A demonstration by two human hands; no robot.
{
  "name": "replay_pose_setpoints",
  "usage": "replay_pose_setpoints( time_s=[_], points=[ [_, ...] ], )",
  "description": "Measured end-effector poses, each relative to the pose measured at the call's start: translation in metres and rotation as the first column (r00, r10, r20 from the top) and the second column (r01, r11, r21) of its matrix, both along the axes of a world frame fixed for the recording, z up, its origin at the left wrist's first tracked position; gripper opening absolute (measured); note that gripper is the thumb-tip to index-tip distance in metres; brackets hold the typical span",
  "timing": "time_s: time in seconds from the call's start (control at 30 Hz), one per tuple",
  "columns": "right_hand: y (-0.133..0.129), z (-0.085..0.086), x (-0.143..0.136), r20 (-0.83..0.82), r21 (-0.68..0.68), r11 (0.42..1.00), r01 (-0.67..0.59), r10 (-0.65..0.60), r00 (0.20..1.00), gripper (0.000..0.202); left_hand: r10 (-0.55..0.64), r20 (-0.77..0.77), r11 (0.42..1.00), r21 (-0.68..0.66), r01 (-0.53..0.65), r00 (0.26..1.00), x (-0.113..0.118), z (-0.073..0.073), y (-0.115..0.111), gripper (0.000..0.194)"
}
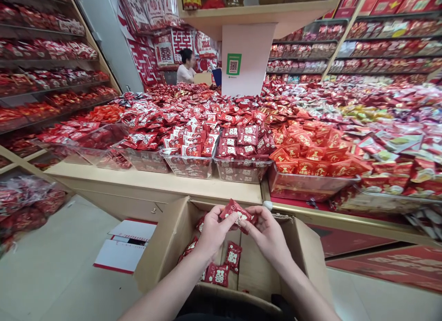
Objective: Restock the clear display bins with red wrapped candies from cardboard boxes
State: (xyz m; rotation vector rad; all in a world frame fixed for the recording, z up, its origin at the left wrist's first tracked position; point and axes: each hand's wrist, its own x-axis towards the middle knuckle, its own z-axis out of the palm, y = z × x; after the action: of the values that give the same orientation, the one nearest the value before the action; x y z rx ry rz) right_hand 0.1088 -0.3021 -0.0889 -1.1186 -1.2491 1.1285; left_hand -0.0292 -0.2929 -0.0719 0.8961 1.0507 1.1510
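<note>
Both hands hold a small red candy packet (pixel 232 209) with white printing, raised over an open cardboard box (pixel 259 270). My left hand (pixel 214 229) pinches its left side between thumb and fingers. Its right side is gripped by my right hand (pixel 266 231), thumb in front; part of what lies behind the fingers is hidden. Inside the box, several similar red packets (pixel 217 275) lie on the bottom, mostly on the left. Straight ahead, a clear plastic bin (pixel 241 170) holds dark red packets of similar look, stacked in rows.
More clear bins of wrapped sweets line the counter (pixel 165 183), including orange-red packets (pixel 312 150) at right. A drawer knob (pixel 154 211) sticks out on the left. White-and-red flat cartons (pixel 120 255) lie on the floor. Behind, a person (pixel 186 67) sits near a pillar (pixel 245 49).
</note>
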Motion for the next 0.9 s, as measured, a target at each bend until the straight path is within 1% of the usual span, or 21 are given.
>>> replay_pose_setpoints(
  time_s=[0.07, 0.13, 0.17, 0.23, 0.3, 0.33, 0.37, 0.43, 0.47, 0.5, 0.53, 0.57, 0.63, 0.7, 0.8, 0.9],
  points=[
    [0.005, 0.005, 0.000, 0.111, 0.114, 0.992, 0.062, -0.074, 0.991, 0.024, 0.020, 0.052, 1.000, -0.018, -0.019, 0.998, 0.000, 0.005, 0.004, 0.029],
    [0.017, 0.019, 0.003, 0.274, 0.268, 0.961, 0.073, -0.149, 0.950, 0.016, 0.002, 0.052, 0.998, 0.057, -0.005, 0.999, 0.001, 0.015, 0.018, 0.039],
    [0.027, 0.029, 0.006, 0.366, 0.354, 0.934, 0.050, -0.187, 0.911, 0.014, -0.010, 0.031, 0.992, 0.127, 0.006, 0.999, 0.001, 0.023, 0.029, 0.046],
    [0.052, 0.055, 0.014, 0.536, 0.500, 0.864, -0.059, -0.255, 0.805, 0.015, -0.002, -0.058, 0.958, 0.286, 0.018, 0.998, 0.004, 0.041, 0.059, 0.056],
    [0.081, 0.083, 0.022, 0.654, 0.576, 0.803, -0.153, -0.341, 0.676, 0.020, 0.074, -0.219, 0.905, 0.426, 0.027, 0.973, 0.010, 0.060, 0.096, 0.051],
    [0.096, 0.095, 0.026, 0.702, 0.584, 0.791, -0.179, -0.382, 0.601, 0.022, 0.127, -0.332, 0.879, 0.474, 0.049, 0.935, 0.014, 0.069, 0.115, 0.046],
    [0.111, 0.106, 0.029, 0.742, 0.580, 0.793, -0.187, -0.420, 0.522, 0.023, 0.184, -0.456, 0.862, 0.500, 0.080, 0.870, 0.018, 0.077, 0.133, 0.041],
    [0.136, 0.119, 0.034, 0.810, 0.543, 0.820, -0.179, -0.456, 0.368, 0.024, 0.263, -0.651, 0.852, 0.503, 0.145, 0.712, 0.028, 0.089, 0.165, 0.034],
    [0.147, 0.123, 0.036, 0.843, 0.510, 0.841, -0.179, -0.448, 0.298, 0.024, 0.281, -0.707, 0.854, 0.493, 0.167, 0.649, 0.032, 0.092, 0.177, 0.033],
    [0.155, 0.124, 0.037, 0.872, 0.474, 0.862, -0.181, -0.429, 0.236, 0.023, 0.288, -0.742, 0.857, 0.482, 0.182, 0.606, 0.036, 0.094, 0.186, 0.033],
    [0.162, 0.124, 0.039, 0.894, 0.440, 0.879, -0.185, -0.409, 0.183, 0.022, 0.287, -0.763, 0.860, 0.471, 0.195, 0.579, 0.039, 0.094, 0.193, 0.033],
    [0.167, 0.122, 0.040, 0.910, 0.412, 0.890, -0.193, -0.392, 0.137, 0.021, 0.282, -0.781, 0.864, 0.460, 0.207, 0.557, 0.041, 0.092, 0.198, 0.034],
    [0.173, 0.117, 0.041, 0.923, 0.384, 0.898, -0.215, -0.378, 0.069, 0.019, 0.273, -0.830, 0.871, 0.428, 0.241, 0.486, 0.043, 0.089, 0.202, 0.034],
    [0.175, 0.113, 0.043, 0.926, 0.375, 0.899, -0.228, -0.377, 0.036, 0.020, 0.261, -0.875, 0.874, 0.393, 0.285, 0.407, 0.042, 0.087, 0.201, 0.032],
    [0.175, 0.111, 0.044, 0.932, 0.359, 0.905, -0.228, -0.362, 0.031, 0.021, 0.257, -0.920, 0.863, 0.356, 0.359, 0.294, 0.040, 0.094, 0.195, 0.030],
    [0.176, 0.113, 0.044, 0.940, 0.341, 0.914, -0.219, -0.339, 0.048, 0.022, 0.281, -0.934, 0.813, 0.353, 0.463, 0.219, 0.042, 0.102, 0.193, 0.034]
  ],
)
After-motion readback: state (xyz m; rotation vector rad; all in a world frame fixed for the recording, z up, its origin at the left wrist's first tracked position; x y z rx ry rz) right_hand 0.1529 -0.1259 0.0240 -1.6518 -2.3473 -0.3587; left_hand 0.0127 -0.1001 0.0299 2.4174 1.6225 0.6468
